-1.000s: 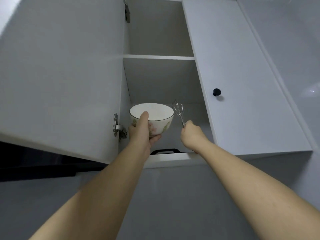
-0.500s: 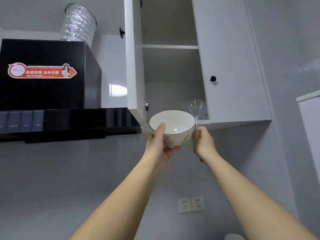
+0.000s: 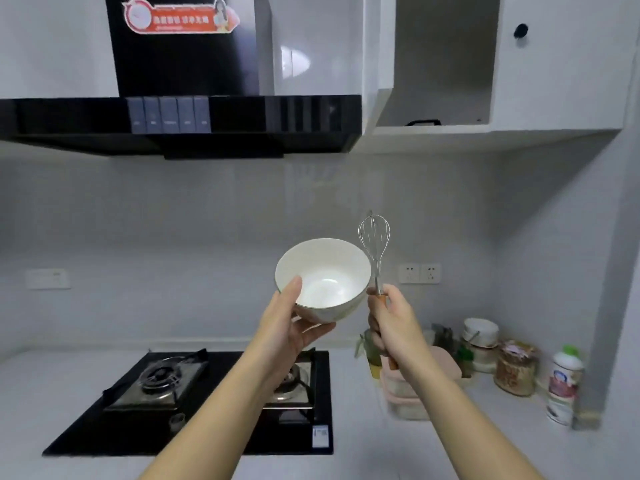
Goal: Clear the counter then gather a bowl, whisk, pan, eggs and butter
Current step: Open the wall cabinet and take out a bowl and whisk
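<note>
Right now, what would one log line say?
left hand: holds bowl | right hand: grips whisk | both over counter | cupboard open

**One head-worn view, facing the back wall**

The camera is riding on the person's head, facing the back wall [image 3: 173,220] and tilting slightly down over the counter [image 3: 346,462]. It is taking in a wide sweep, from the range hood [image 3: 180,116] and open cabinet [image 3: 443,64] at the top to the stove [image 3: 194,407] below. The left hand [image 3: 287,327] and right hand [image 3: 394,323] are hovering close before the lens, near mid-frame.
</note>
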Demonstrator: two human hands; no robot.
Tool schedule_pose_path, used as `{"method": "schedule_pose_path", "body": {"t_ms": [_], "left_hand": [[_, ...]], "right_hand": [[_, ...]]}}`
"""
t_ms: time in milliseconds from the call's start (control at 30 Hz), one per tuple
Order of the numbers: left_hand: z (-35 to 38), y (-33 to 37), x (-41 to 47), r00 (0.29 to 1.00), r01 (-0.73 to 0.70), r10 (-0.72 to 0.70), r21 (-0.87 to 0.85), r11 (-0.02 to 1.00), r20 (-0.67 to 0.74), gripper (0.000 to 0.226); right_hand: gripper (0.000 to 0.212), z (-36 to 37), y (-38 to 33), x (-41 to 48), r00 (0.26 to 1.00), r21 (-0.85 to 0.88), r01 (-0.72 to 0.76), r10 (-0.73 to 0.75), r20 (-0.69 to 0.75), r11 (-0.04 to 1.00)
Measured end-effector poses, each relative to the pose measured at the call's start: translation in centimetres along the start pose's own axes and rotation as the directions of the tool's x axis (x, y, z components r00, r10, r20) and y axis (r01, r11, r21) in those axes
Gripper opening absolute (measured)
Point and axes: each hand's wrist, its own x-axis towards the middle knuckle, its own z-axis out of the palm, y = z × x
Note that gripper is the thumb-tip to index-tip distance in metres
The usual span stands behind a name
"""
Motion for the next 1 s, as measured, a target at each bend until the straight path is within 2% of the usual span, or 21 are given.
{"method": "schedule_pose_path", "body": {"t_ms": [100,300,433,600,700,833,1000], "left_hand": [[-4.4,-0.5,-3.2,0.996,-0.022,0.022,0.003,1.0,-0.091,0.055],[-12.5,-1.3,-7.8,0.943,-0.039,0.022,-0.047,0.998,-0.332,0.041],[-18.6,-1.6,-8.9,0.891,-0.045,0.027,-0.028,0.999,-0.453,0.037],[-25.8,-1.2,-8.3,0.83,-0.039,0.011,-0.038,0.999,-0.558,0.037],[-30.8,-0.3,-7.3,0.798,-0.015,-0.031,-0.071,0.997,-0.602,0.046],[-36.6,0.7,-6.5,0.75,-0.014,-0.004,-0.022,1.0,-0.661,0.036],[-44.0,2.7,-7.4,0.675,-0.026,-0.02,-0.05,0.998,-0.737,0.038]], "right_hand": [[0.018,3.2,1.9,-2.2,0.996,0.064,-0.048,0.043,0.081,0.997],[0.018,10.0,4.7,-3.8,0.977,0.164,-0.114,0.081,0.198,0.98],[0.02,15.7,7.3,-3.2,0.957,0.129,-0.147,0.109,0.267,0.981],[0.02,22.7,9.7,-1.5,0.935,0.103,-0.183,0.141,0.325,0.978],[0.019,27.2,10.4,0.1,0.924,0.106,-0.217,0.169,0.343,0.97],[0.018,33.1,11.2,2.3,0.904,0.066,-0.223,0.181,0.387,0.973],[0.019,42.1,12.2,2.9,0.84,0.008,-0.232,0.195,0.507,0.973]]}}
